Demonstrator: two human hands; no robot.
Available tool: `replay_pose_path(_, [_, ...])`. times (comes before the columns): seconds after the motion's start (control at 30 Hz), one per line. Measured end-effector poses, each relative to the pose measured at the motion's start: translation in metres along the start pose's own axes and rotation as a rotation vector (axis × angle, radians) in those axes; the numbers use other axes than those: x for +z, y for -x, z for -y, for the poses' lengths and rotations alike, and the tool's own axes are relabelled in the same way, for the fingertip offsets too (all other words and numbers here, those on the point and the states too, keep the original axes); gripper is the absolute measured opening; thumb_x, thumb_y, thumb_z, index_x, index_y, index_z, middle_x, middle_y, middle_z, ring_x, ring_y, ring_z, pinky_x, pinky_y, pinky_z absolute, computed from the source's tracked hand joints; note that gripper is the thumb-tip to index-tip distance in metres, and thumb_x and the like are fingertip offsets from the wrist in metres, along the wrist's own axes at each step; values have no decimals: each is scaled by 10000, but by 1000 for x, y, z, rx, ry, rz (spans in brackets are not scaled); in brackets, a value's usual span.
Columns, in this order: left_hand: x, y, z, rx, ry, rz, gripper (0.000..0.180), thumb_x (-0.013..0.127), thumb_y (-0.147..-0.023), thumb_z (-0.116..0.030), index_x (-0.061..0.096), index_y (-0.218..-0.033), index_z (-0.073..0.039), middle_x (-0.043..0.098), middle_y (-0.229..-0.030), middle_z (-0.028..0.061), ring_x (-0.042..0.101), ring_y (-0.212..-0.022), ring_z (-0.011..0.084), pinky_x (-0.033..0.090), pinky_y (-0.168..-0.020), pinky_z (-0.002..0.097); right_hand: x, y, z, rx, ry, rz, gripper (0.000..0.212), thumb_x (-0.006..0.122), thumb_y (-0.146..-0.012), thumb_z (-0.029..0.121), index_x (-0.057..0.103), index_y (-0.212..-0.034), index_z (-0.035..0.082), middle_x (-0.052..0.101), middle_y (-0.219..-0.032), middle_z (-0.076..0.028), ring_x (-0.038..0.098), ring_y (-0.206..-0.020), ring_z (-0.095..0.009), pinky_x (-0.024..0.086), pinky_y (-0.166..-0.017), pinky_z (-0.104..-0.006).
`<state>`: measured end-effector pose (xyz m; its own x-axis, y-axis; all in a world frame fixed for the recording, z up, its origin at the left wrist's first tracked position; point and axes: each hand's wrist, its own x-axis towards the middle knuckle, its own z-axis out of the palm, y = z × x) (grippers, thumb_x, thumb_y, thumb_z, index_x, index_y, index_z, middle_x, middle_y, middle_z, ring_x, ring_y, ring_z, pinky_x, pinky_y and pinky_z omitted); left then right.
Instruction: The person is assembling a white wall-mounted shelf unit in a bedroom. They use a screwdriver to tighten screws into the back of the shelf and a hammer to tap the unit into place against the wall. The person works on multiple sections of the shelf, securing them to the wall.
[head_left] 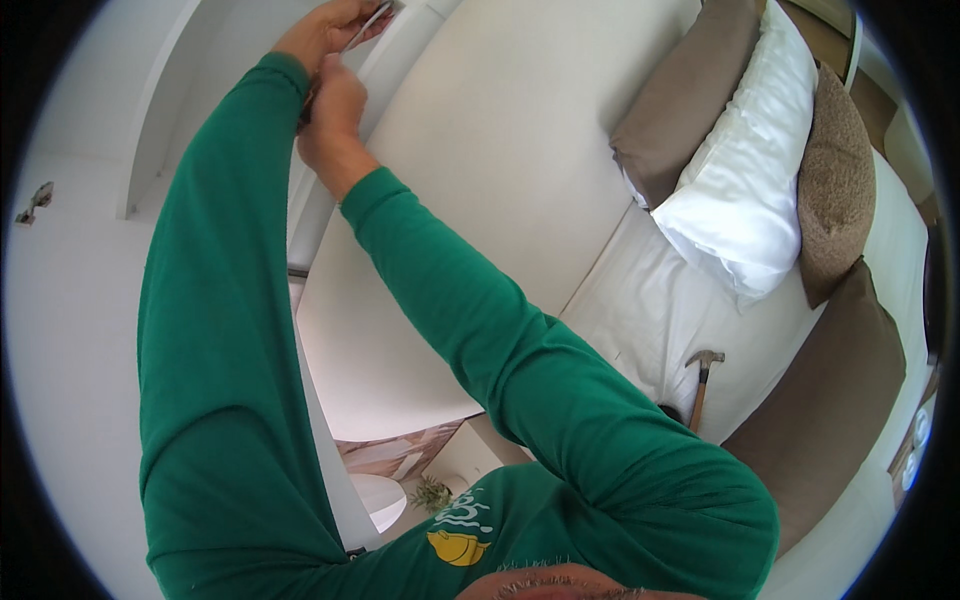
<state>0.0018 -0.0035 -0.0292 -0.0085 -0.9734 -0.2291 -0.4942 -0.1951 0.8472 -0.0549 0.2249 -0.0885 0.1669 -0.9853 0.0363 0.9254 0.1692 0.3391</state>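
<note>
Both my arms, in green sleeves, reach to the upper left, toward a white wall ledge [405,45]. My left hand [325,28] is the farther one, its fingers closed round the upper part of a thin grey strand [362,30]. The strand runs up to a small opening at the top edge; whether it is a cable or a tool's shaft I cannot tell. Just below, my right hand [338,112] makes a fist at the strand's lower end. Something dark shows beside this fist, mostly hidden by the hand and left sleeve.
A cream padded headboard [480,130] stands beside my hands. On the white bed lie a hammer [701,385], brown pillows [690,100], a white pillow [745,170] and a textured brown cushion [838,190]. The left wall has a ragged hole [38,203]. A plant [432,494] is below.
</note>
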Motion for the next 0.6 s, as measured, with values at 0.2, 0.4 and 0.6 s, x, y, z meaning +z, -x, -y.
replay_pose_path(0.2, [-21,-20,3,-30,-18,101,252,553,-1143,-128,655,-1326,11,730,-1242,112,708,-1178,203,609,-1094,338,-25,3,11,101,-135,136,290,475,-1181,350,606,-1151,93,563,-855,3,578,-747,-157,506,-643,-378])
replay_pose_path(0.4, [-5,8,2,17,-54,54,296,581,-1137,-218,676,-1279,24,743,-1168,109,712,-1054,211,617,-972,352,-22,16,25,118,24,64,314,462,-1185,359,598,-1192,76,574,-883,-19,573,-758,-163,539,-703,-369])
replay_pose_path(0.6, [35,80,-1,57,-98,-34,401,477,-1184,-273,620,-1375,50,681,-1284,174,675,-1069,281,584,-1014,425,-66,106,140,248,401,353,426,521,-1156,385,587,-1338,5,563,-898,-11,609,-803,-168,585,-723,-414])
